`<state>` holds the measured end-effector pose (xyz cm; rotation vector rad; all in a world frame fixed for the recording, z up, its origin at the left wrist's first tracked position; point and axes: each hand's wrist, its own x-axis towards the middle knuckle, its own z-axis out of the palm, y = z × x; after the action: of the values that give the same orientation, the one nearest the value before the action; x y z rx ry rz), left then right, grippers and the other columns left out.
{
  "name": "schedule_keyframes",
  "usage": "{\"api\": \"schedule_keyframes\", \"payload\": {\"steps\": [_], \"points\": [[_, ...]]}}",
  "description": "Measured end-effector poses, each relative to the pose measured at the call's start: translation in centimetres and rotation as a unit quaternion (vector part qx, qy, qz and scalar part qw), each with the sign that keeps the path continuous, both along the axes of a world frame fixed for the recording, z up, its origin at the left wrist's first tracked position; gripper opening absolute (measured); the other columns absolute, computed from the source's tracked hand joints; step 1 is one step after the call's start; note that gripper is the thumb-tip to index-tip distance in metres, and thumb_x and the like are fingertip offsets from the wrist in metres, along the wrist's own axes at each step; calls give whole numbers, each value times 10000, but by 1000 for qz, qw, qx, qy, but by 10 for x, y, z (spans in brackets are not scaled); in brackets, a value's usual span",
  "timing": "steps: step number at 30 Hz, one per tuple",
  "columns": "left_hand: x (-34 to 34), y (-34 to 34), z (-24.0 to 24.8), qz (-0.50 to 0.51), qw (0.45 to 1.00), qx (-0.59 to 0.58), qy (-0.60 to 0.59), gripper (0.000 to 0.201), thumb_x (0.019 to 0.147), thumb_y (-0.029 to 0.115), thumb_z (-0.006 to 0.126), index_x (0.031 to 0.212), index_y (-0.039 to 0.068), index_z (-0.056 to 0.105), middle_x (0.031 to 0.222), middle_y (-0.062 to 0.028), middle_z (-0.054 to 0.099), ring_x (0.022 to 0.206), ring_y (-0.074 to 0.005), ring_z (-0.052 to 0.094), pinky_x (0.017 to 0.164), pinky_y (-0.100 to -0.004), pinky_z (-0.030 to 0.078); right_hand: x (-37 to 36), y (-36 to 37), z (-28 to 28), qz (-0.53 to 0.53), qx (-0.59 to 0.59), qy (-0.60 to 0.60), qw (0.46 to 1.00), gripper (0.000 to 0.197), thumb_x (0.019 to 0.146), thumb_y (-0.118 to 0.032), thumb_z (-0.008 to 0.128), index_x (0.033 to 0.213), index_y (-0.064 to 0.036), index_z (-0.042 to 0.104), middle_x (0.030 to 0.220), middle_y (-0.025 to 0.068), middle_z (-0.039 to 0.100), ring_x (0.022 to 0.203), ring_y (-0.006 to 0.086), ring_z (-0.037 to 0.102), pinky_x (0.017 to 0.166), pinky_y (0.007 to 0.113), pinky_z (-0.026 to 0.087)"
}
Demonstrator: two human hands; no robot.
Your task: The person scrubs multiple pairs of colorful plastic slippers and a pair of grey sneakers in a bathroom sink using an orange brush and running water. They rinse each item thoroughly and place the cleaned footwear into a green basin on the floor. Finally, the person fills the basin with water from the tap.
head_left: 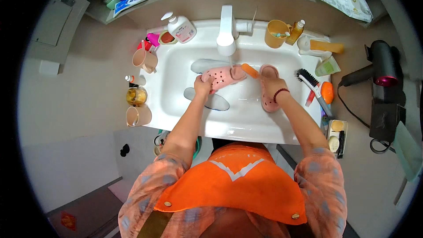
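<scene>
Over the white sink, my left hand [203,85] is closed round the toe end of a pink clog [222,77] with round holes. The clog's heel end sits below the white tap [226,40], and a thin stream of water appears to fall on it. My right hand [271,86] grips a second pink clog [269,103], its fingers partly hidden at the shoe's opening. Between the two clogs shows an orange oblong piece [250,70] whose kind I cannot make out. Two grey insoles [207,65] lie in the basin, one above and one below the left clog.
Along the sink's [176,119] left rim stand beige cups [144,60] and a yellowish jar [136,96]. A pump bottle [182,29] and a yellow cup [276,34] flank the tap. A hairbrush [313,89] rests on the right rim, with a hair dryer [382,64] hanging beyond.
</scene>
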<state>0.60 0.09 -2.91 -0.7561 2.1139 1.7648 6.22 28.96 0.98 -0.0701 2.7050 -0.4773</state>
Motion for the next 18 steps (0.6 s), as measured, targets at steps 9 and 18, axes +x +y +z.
{"api": "schedule_keyframes", "payload": {"steps": [9,18], "points": [[6,10,31,30,998,59,-20,574,784,211,715,1233,-5,430,1077,-134,562,822,-215,618,530,-333,558,15,-6,-16,-44,-3,-25,999,391,945,-255,365,1307,-200,501,986,212,651,884,374,632,784,461,492],[2,22,53,-39,958,209,-194,408,826,422,631,1084,111,574,1000,-54,611,832,-177,602,715,-359,558,49,-23,10,-72,-325,269,904,457,938,-152,403,1393,-159,360,976,225,636,852,416,608,781,457,491]]}}
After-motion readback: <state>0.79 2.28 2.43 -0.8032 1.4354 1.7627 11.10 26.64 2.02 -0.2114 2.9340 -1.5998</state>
